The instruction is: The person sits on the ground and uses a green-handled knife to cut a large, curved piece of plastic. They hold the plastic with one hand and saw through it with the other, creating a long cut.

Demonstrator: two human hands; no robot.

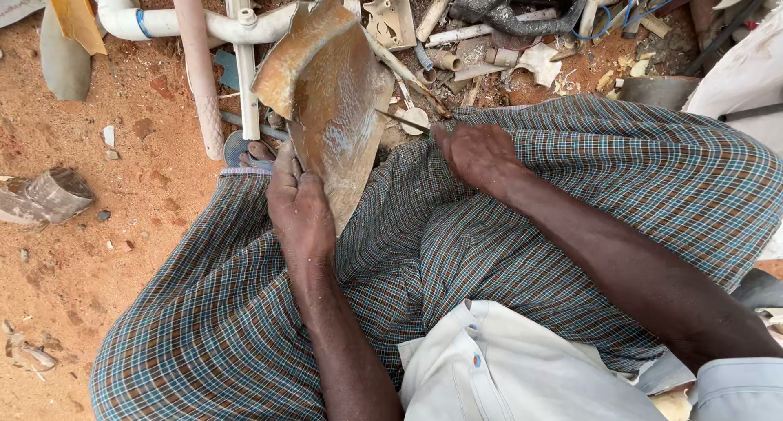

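Head view, left hand: the left hand (300,205) is closed along the lower left edge of a curved brown shard (334,103), thumb side against it, holding it tilted up over the lap.
Head view, right hand: the right hand (479,153) is curled shut around a thin dark blade (404,122), whose tip touches the right edge of the shard.
Shard: a broad, rusty-brown broken piece, bent at the top, tapering to a point near the left wrist; it stands between the two hands, above the checked cloth (457,250) that covers the knees.
Ground: red sandy earth (98,250) to the left, with a dark curved fragment (49,197) lying well apart from the hands.
Behind the shard: white plastic pipes (204,25) and a heap of broken scraps (489,37).
Clothing: a white shirt (506,372) at the bottom edge.
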